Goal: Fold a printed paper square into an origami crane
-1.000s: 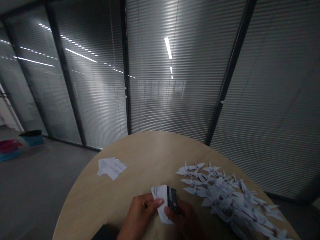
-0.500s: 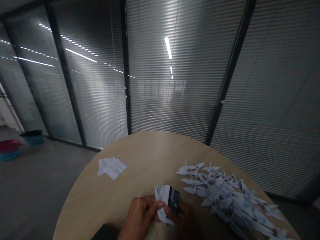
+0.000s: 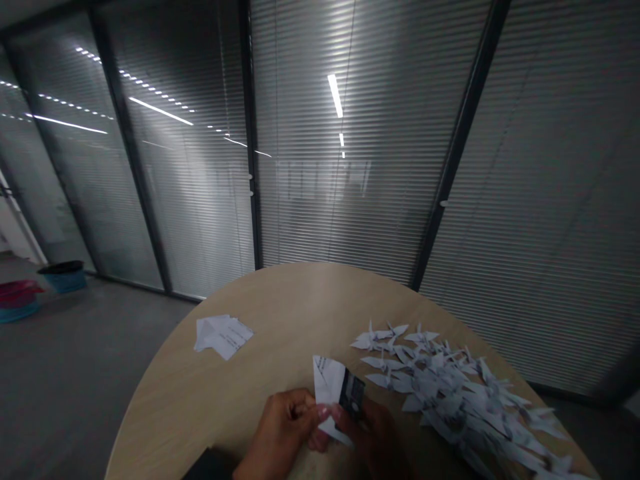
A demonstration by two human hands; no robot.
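Between my hands is a folded sheet of printed paper (image 3: 329,380), white with a dark printed block on its right side. It is held just above the near part of the table. My left hand (image 3: 287,427) pinches its lower left edge between thumb and fingers. At the lower right, my right hand (image 3: 367,430) grips the paper, thumb on the front and fingers behind, partly hidden and in shadow. Both thumbs nearly meet at the paper's lower middle. Right of my hands lies a large heap of white folded paper cranes (image 3: 450,387).
Several loose paper sheets (image 3: 225,335) lie at the left of the round wooden table (image 3: 305,300). Glass partitions with blinds (image 3: 345,220) stand behind it. On the floor at far left are a black-lined blue bin (image 3: 65,277) and a red-lined one (image 3: 19,300).
The folded paper has risen slightly and tilted, its top edge now higher and its upper left corner more pointed. Both hands keep their grip, with the thumbs shifted a little.
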